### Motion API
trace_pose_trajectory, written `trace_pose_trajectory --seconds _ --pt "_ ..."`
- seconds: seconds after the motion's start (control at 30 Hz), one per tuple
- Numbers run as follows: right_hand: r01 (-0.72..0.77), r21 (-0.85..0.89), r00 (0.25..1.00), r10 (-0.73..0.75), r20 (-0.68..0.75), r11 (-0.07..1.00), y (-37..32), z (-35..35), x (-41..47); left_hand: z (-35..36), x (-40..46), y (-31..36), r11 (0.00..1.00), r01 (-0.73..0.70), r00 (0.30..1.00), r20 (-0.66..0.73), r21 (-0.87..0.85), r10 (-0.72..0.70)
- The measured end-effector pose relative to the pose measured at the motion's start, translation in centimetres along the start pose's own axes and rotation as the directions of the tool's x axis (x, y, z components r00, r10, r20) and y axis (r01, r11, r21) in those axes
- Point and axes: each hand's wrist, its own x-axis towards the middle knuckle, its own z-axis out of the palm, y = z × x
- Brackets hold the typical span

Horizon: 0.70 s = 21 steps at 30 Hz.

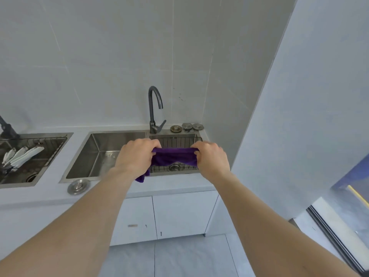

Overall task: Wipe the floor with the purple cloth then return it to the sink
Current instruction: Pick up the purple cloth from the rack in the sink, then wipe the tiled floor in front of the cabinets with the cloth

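Observation:
The purple cloth (172, 158) is stretched between both hands above the right basin of the steel double sink (79, 154). My left hand (135, 156) grips its left end, and a corner hangs down below that wrist over the counter edge. My right hand (212, 157) grips its right end. A wire basket (179, 139) sits in the basin under the cloth, with the drain (174, 167) showing below it. The grey tiled floor (189, 258) lies at the bottom of the view.
A dark curved faucet (153, 108) stands behind the sink with three metal drain plugs (186, 126) beside it. A round metal lid (78, 186) lies on the white counter. A second sink (30, 156) at left holds white utensils. White cabinets below; a wall and glass door at right.

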Motion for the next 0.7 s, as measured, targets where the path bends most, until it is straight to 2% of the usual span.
trace_pose_trajectory --seconds 0.2,0.4,0.7 --pt "-0.016 0.006 0.998 0.015 0.055 1.000 3.9 1.8 -5.9 4.2 -5.3 3.2 1.000 0.014 0.998 0.064 0.013 -0.015" --pt "-0.062 0.009 0.985 0.060 0.162 0.998 7.7 6.8 -12.7 10.7 -11.5 5.0 0.999 0.050 0.985 0.165 -0.010 -0.048" --pt "-0.120 0.026 0.960 0.109 0.256 0.992 9.3 16.3 -20.3 20.1 -17.7 1.9 0.997 0.078 0.955 0.286 0.003 -0.076"
